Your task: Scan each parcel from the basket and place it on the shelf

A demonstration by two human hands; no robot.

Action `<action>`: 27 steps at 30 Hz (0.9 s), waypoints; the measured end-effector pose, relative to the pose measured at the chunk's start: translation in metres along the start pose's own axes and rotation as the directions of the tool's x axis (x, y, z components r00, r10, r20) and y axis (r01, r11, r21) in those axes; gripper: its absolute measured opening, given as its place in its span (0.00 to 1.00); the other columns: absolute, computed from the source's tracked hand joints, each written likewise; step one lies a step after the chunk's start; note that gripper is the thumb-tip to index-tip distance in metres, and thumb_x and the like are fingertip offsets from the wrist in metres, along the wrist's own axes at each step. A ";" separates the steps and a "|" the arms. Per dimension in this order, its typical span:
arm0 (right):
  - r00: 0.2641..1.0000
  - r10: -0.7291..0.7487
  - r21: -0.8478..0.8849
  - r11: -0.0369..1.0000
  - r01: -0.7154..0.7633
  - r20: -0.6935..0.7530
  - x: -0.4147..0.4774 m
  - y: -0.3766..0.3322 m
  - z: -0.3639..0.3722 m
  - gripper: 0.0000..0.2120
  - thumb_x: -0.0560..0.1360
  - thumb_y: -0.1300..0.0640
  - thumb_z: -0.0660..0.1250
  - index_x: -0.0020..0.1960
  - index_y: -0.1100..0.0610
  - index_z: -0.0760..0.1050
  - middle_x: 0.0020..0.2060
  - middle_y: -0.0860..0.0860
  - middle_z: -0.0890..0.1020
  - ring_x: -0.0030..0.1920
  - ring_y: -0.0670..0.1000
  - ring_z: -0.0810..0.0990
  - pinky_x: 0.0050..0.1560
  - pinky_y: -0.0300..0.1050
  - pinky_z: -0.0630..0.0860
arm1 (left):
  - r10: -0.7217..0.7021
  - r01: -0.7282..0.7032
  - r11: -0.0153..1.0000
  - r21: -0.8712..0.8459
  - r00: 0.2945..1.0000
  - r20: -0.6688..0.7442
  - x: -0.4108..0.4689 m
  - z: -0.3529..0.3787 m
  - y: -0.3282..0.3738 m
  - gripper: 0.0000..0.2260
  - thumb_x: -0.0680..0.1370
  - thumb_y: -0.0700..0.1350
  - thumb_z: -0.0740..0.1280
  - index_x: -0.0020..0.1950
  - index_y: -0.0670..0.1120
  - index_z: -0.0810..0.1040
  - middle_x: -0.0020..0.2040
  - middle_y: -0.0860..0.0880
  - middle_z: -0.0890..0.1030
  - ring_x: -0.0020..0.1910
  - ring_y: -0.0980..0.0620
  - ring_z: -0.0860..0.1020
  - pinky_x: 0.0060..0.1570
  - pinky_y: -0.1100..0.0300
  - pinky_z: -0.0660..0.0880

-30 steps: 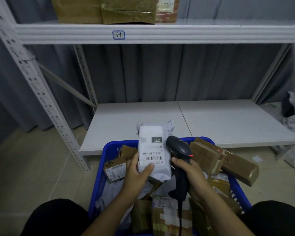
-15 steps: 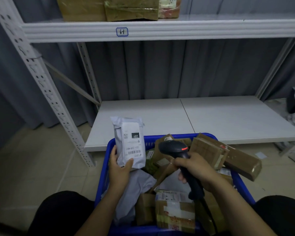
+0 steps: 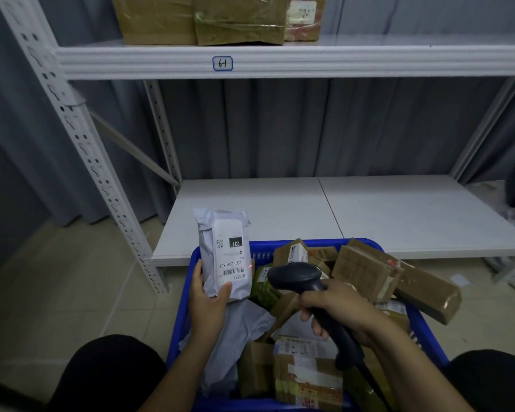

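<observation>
Left hand (image 3: 209,295) grips the white parcel (image 3: 224,254) upright at frame centre-left, above the blue basket's (image 3: 428,346) left rim. Right hand (image 3: 338,307) is clamped on the black scanner (image 3: 298,278), aimed at the label. Lower shelf (image 3: 369,212) lies behind.

Counts:
- 1 blue basket (image 3: 262,243), near.
- 1 white parcel (image 3: 223,254) held above it.
- 1 grey mailer bag (image 3: 235,337) inside it.
- Brown boxes (image 3: 366,272) piled inside, too jumbled to count.
- 1 scanner (image 3: 298,278).
- 2 hands: left hand (image 3: 208,301), right hand (image 3: 336,304).
- 2 shelf levels: upper shelf (image 3: 369,60) with 3 cartons (image 3: 155,22) far left, lower shelf (image 3: 399,215) in 2 panels.
- 1 number tag (image 3: 222,63).
</observation>
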State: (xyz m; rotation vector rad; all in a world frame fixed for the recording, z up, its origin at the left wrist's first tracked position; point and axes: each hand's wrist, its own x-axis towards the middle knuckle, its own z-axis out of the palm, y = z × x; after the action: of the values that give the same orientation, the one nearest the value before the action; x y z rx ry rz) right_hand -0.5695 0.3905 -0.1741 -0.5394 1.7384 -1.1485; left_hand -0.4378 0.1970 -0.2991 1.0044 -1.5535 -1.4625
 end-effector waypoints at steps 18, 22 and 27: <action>0.839 -0.405 -0.011 0.903 0.430 -0.364 -0.011 -0.042 -0.019 0.10 0.70 0.54 0.75 0.51 0.54 0.83 0.44 0.54 0.86 0.48 0.55 0.84 0.56 0.57 0.80 | 0.072 -0.036 0.970 -0.239 0.987 0.143 -0.018 0.040 0.126 0.19 0.78 0.44 0.66 0.69 0.51 0.71 0.58 0.50 0.80 0.54 0.51 0.81 0.51 0.50 0.81; 0.741 -0.503 -0.025 0.834 0.552 -0.445 -0.020 -0.074 -0.032 0.07 0.70 0.58 0.76 0.48 0.56 0.82 0.42 0.57 0.85 0.48 0.59 0.83 0.51 0.55 0.78 | 0.191 -0.144 0.959 -0.244 0.964 0.182 -0.017 0.065 0.186 0.13 0.79 0.47 0.65 0.63 0.49 0.74 0.56 0.50 0.82 0.53 0.52 0.81 0.50 0.56 0.80; 0.615 -0.597 0.009 0.714 0.700 -0.515 -0.037 -0.122 -0.057 0.08 0.71 0.62 0.75 0.47 0.52 0.81 0.40 0.49 0.85 0.44 0.49 0.82 0.48 0.46 0.76 | 0.407 -0.379 0.912 -0.154 0.882 0.240 -0.004 0.088 0.261 0.09 0.77 0.48 0.68 0.57 0.53 0.75 0.52 0.56 0.82 0.49 0.63 0.80 0.48 0.65 0.77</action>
State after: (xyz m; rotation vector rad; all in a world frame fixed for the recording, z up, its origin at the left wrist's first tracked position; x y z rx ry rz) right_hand -0.6188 0.3882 -0.0440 -0.8558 1.8364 -2.1276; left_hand -0.5277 0.2441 -0.0430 0.4031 -1.7302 -1.4056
